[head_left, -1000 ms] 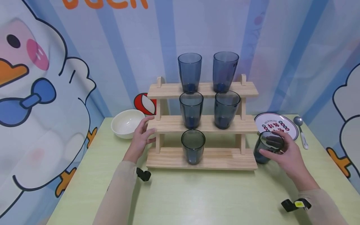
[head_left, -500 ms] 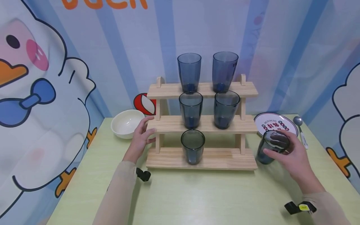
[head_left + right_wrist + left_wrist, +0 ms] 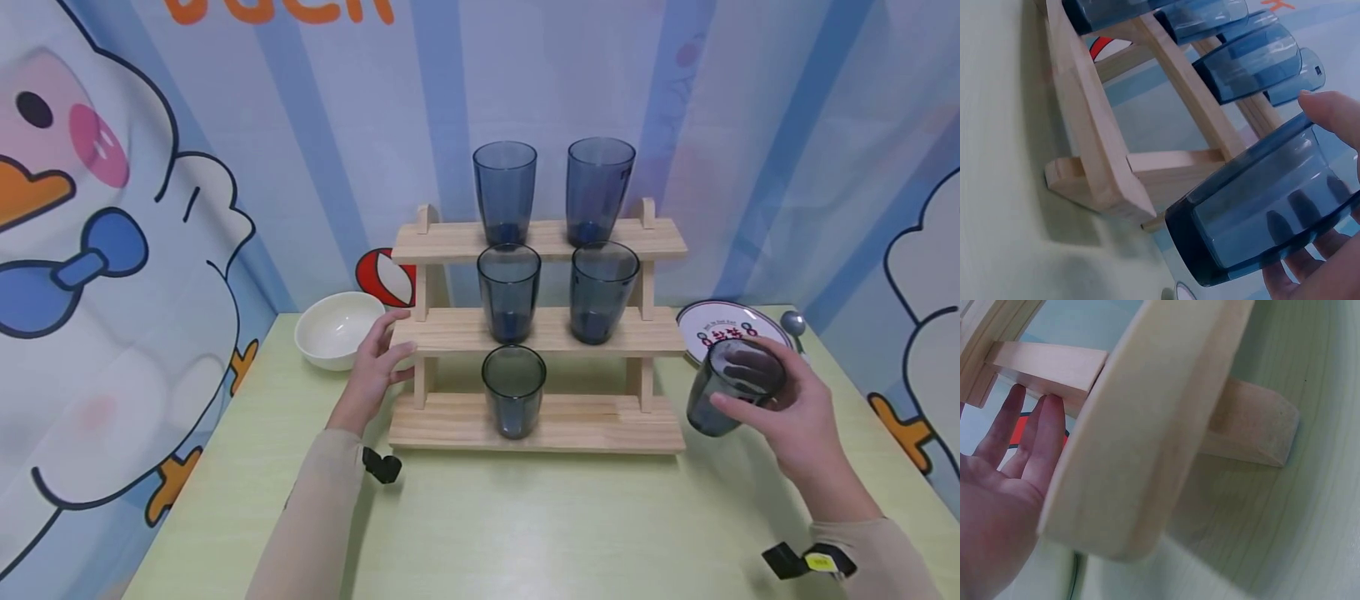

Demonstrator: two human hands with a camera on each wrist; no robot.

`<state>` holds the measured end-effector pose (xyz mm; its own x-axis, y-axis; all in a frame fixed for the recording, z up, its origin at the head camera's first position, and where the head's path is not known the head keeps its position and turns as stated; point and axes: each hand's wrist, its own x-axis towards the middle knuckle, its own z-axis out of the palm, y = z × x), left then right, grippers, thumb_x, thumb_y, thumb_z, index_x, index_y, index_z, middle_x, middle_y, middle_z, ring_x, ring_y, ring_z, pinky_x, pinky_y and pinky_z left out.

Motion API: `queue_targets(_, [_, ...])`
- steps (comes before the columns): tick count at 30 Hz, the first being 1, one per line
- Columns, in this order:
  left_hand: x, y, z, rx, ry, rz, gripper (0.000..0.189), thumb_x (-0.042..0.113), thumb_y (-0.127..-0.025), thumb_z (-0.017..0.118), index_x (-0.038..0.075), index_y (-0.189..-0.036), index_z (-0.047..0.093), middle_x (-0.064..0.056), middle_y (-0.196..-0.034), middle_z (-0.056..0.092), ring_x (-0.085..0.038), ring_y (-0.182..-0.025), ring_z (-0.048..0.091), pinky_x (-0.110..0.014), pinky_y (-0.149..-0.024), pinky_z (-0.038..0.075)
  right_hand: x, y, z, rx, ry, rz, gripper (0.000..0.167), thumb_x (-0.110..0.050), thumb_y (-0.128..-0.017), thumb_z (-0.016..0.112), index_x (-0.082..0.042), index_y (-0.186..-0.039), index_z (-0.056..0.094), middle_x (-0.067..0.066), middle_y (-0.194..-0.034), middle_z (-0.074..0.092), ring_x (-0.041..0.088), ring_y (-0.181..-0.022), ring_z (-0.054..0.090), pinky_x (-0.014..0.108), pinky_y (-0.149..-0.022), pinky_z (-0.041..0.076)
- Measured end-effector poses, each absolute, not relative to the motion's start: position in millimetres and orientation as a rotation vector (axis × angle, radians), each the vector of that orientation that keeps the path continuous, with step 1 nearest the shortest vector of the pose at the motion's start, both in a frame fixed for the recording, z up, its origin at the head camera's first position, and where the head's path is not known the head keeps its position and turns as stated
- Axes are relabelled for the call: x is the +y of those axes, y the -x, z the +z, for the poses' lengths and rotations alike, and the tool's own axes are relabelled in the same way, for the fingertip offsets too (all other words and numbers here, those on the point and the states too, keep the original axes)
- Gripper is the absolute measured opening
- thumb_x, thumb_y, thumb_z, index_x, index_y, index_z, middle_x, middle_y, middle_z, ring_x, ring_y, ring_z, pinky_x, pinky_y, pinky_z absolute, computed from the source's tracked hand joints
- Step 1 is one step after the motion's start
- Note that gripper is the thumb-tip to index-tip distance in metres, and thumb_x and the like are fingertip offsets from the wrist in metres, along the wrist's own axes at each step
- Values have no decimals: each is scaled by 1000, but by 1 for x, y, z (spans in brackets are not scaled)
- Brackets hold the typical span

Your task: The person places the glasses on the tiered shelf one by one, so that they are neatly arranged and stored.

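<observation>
My right hand [image 3: 802, 421] grips a smoky blue see-through tumbler [image 3: 712, 404], right of the wooden stand [image 3: 600, 423]. The tumbler leans, its rim toward the palm; in the right wrist view its thick base points toward the lower left. Thumb and fingers lie on opposite sides of it. My left hand [image 3: 371, 367] is at the stand's left end, fingers fairly straight; in the left wrist view fingertips touch an upright [image 3: 1047, 369]. On the three-step stand are a tumbler [image 3: 514, 396] on the bottom step, two on the middle and two on the top.
A white bowl [image 3: 337, 332] stands behind my left hand. At the back right lie a patterned plate [image 3: 731, 321], partly covered by the held tumbler, and a spoon [image 3: 792, 322], partly hidden by my right hand. A printed cloth [image 3: 360, 125] hangs behind the pale green table [image 3: 525, 525].
My right hand has moved a little to the right with the tumbler, which now leans more and stands farther from the stand. The left hand and the other tumblers have stayed put.
</observation>
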<state>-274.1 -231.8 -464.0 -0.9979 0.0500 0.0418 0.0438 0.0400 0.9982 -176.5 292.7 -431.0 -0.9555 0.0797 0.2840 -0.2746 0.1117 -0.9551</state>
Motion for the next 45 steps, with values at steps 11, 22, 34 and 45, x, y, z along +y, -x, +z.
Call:
queue_targets(11, [-232,274,-464,2250,-108,2173,55,25,-102,66,30,-153,45,-8,-164,40,-39,-138,50,-64,-105,51,270,174,-418,-1977,-383,2069,82,26,-80,73,-7,-152,52,3,-136,57,11,-117,64,17,-85,59])
queue_targets(22, [-231,275,-464,2254,-88,2169,54,25,-102,66,31,-152,46,-7,-163,41,-38,-137,51,-63,-105,51,248,178,-420,-2093,-412,2007,79,19,-81,78,-5,-152,50,1,-132,64,12,-116,65,17,-88,58])
queue_targets(34, [-231,274,-464,2247,-91,2184,54,23,-103,65,29,-152,46,-9,-163,41,-39,-136,51,-65,-105,50,220,186,-422,-2272,-395,1882,81,7,-81,85,-7,-153,50,2,-136,61,14,-118,64,18,-95,55])
queue_targets(45, [-231,275,-463,2254,-79,2169,54,25,-102,66,30,-152,46,-8,-164,39,-39,-137,50,-64,-104,51,199,190,-429,-2353,-420,1864,82,-2,-82,88,-11,-154,50,3,-141,57,13,-119,60,16,-94,52])
